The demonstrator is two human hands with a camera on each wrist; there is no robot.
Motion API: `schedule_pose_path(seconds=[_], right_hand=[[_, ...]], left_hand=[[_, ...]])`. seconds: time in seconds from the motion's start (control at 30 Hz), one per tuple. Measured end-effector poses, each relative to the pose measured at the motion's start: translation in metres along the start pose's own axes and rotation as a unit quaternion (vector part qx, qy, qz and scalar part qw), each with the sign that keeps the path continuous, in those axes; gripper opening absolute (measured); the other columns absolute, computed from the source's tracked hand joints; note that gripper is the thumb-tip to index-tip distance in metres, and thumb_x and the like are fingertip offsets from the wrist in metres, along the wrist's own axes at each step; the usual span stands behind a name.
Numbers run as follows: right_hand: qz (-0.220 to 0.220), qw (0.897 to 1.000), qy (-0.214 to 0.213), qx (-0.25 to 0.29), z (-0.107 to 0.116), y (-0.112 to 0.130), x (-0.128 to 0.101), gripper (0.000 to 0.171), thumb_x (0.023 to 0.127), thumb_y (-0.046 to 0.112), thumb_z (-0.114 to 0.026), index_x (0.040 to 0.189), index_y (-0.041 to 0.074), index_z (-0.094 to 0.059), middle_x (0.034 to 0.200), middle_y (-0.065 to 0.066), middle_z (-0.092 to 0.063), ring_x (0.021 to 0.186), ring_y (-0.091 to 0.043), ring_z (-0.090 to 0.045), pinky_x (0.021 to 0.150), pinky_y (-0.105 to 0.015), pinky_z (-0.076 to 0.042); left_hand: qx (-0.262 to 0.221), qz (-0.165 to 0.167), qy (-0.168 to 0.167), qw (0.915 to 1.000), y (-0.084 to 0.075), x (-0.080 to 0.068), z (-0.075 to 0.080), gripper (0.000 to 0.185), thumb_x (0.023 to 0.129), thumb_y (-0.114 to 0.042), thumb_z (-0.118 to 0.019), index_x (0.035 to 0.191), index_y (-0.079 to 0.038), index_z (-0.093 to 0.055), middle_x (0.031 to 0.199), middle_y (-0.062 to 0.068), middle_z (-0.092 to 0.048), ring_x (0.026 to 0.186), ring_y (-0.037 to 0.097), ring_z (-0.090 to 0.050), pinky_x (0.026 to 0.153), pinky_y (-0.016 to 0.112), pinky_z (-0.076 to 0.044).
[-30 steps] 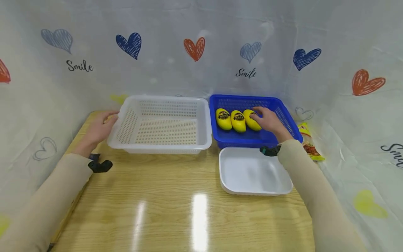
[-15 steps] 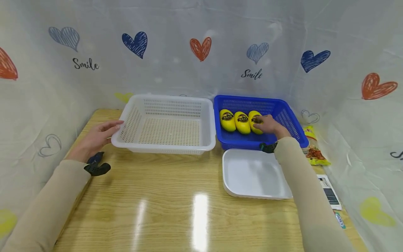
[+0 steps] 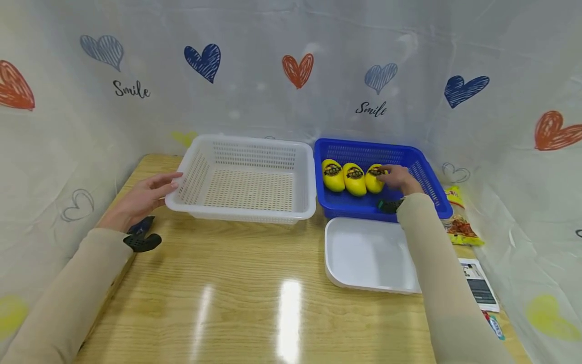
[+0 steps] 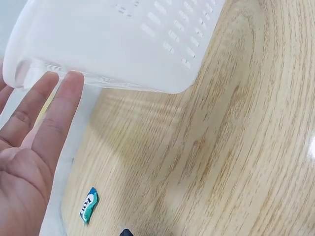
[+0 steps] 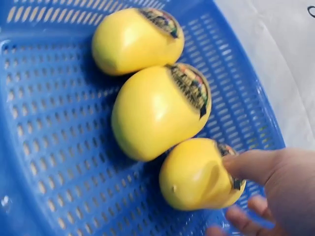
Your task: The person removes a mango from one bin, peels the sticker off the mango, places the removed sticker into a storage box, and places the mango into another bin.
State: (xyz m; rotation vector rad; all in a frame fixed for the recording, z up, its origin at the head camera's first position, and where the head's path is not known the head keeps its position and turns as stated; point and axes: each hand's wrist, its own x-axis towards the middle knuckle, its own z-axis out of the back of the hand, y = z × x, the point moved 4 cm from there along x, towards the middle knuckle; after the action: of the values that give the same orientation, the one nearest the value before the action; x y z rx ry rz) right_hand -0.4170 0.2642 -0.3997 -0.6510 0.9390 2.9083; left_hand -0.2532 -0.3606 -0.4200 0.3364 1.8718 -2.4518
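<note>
Three yellow mango-shaped fruits with dark labels lie in a row in the blue basket [image 3: 423, 167]. My right hand [image 3: 394, 175] reaches into it, and its thumb and fingers curl round the rightmost fruit [image 3: 375, 178]. In the right wrist view the thumb lies on top of this fruit [image 5: 197, 177] and the fingertips [image 5: 236, 219] curl under it. The middle fruit [image 5: 157, 110] touches it. My left hand [image 3: 156, 189] lies flat on the table. Its straight fingers [image 4: 56, 98] touch the left corner of the white basket [image 3: 200, 146].
A white tray [image 3: 364, 253] lies in front of the blue basket. A snack packet [image 3: 460, 222] and a printed card [image 3: 477, 280] lie at the table's right edge. Heart-printed sheeting surrounds the wooden table [image 3: 250, 293]. A small sticker [image 4: 88, 204] lies near my left hand.
My right hand has settled lower on the rightmost fruit and closed round it. My left hand has slid slightly along the white basket's left corner. The view has shifted.
</note>
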Motion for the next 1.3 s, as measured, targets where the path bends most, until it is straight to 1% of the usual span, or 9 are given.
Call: schedule_pose_path(seconds=[0.07, 0.2, 0.37, 0.53, 0.7, 0.87, 1.03, 1.17, 1.3], right_hand=[[-0.011, 0.998, 0.024, 0.05, -0.002, -0.001, 0.0, 0.062, 0.103, 0.023, -0.047, 0.156, 0.005, -0.019, 0.157, -0.031, -0.008, 0.135, -0.047, -0.032, 0.107, -0.056, -0.035], [-0.017, 0.991, 0.057, 0.118, -0.009, 0.001, 0.0, 0.066, 0.105, 0.024, -0.046, 0.158, 0.009, -0.009, 0.159, -0.027, -0.007, 0.142, -0.045, -0.02, 0.111, -0.056, -0.029], [-0.026, 0.988, 0.028, 0.147, -0.011, 0.001, -0.001, 0.059, 0.105, 0.021, -0.046, 0.157, 0.008, -0.019, 0.158, -0.025, -0.015, 0.139, -0.041, -0.029, 0.109, -0.053, -0.034], [-0.051, 0.988, -0.003, 0.145, -0.008, -0.009, 0.0, 0.053, 0.103, 0.019, -0.049, 0.152, 0.005, -0.034, 0.156, -0.024, -0.023, 0.133, -0.04, -0.036, 0.106, -0.051, -0.039], [-0.049, 0.991, 0.021, 0.123, -0.007, -0.011, -0.005, 0.058, 0.103, 0.016, -0.05, 0.154, 0.005, -0.025, 0.154, -0.029, -0.017, 0.134, -0.045, -0.033, 0.104, -0.054, -0.041], [-0.039, 0.992, 0.031, 0.112, -0.01, -0.005, -0.014, 0.063, 0.103, 0.016, -0.05, 0.155, 0.001, -0.015, 0.151, -0.033, -0.02, 0.131, -0.047, -0.037, 0.102, -0.053, -0.043], [-0.036, 0.992, 0.02, 0.118, -0.008, -0.006, -0.018, 0.062, 0.103, 0.017, -0.051, 0.153, 0.0, -0.019, 0.149, -0.031, -0.025, 0.124, -0.042, -0.043, 0.103, -0.051, -0.043], [-0.017, 0.994, -0.012, 0.108, -0.001, -0.004, -0.022, 0.06, 0.102, 0.021, -0.055, 0.152, 0.005, -0.028, 0.147, -0.027, -0.031, 0.12, -0.039, -0.044, 0.103, -0.051, -0.042], [0.044, 0.991, -0.055, 0.111, 0.005, 0.011, -0.044, 0.057, 0.101, 0.033, -0.056, 0.149, 0.009, -0.036, 0.149, -0.022, -0.033, 0.118, -0.036, -0.046, 0.097, -0.047, -0.047]], left_hand=[[0.003, 0.002, -0.001, 1.0, 0.0, 0.0, 0.0, 0.066, 0.098, -0.045, -0.052, 0.153, -0.015, -0.032, 0.147, 0.003, -0.035, 0.114, 0.006, -0.051, 0.089, 0.021, -0.05], [0.007, 0.0, -0.002, 1.0, 0.0, 0.0, 0.0, 0.066, 0.098, -0.046, -0.052, 0.153, -0.015, -0.032, 0.147, 0.004, -0.035, 0.114, 0.007, -0.05, 0.088, 0.02, -0.05], [0.005, -0.005, 0.0, 1.0, 0.0, 0.001, -0.001, 0.064, 0.099, -0.043, -0.052, 0.153, -0.014, -0.033, 0.145, 0.004, -0.037, 0.113, 0.006, -0.051, 0.087, 0.02, -0.05], [0.008, -0.001, 0.001, 1.0, 0.0, 0.002, -0.001, 0.065, 0.098, -0.045, -0.051, 0.153, -0.016, -0.033, 0.146, 0.003, -0.036, 0.113, 0.005, -0.051, 0.087, 0.02, -0.05], [0.008, 0.003, 0.012, 0.9999, 0.0, 0.001, 0.0, 0.064, 0.099, -0.046, -0.05, 0.154, -0.019, -0.031, 0.148, 0.004, -0.034, 0.114, 0.006, -0.051, 0.087, 0.021, -0.05], [-0.004, 0.003, 0.026, 0.9996, 0.002, 0.0, 0.0, 0.061, 0.101, -0.04, -0.05, 0.155, -0.021, -0.029, 0.145, 0.005, -0.038, 0.114, 0.008, -0.053, 0.087, 0.023, -0.051], [-0.015, -0.004, 0.039, 0.9991, 0.003, 0.0, 0.0, 0.06, 0.102, -0.035, -0.051, 0.156, -0.021, -0.027, 0.138, 0.002, -0.047, 0.112, 0.008, -0.056, 0.088, 0.025, -0.051], [-0.015, -0.009, 0.043, 0.9989, 0.004, -0.002, -0.001, 0.061, 0.102, -0.033, -0.051, 0.156, -0.02, -0.025, 0.135, -0.002, -0.05, 0.111, 0.007, -0.057, 0.088, 0.026, -0.052], [-0.018, -0.01, 0.045, 0.9988, 0.004, -0.002, -0.001, 0.061, 0.103, -0.033, -0.051, 0.156, -0.019, -0.025, 0.133, -0.004, -0.051, 0.111, 0.006, -0.057, 0.088, 0.026, -0.052]])
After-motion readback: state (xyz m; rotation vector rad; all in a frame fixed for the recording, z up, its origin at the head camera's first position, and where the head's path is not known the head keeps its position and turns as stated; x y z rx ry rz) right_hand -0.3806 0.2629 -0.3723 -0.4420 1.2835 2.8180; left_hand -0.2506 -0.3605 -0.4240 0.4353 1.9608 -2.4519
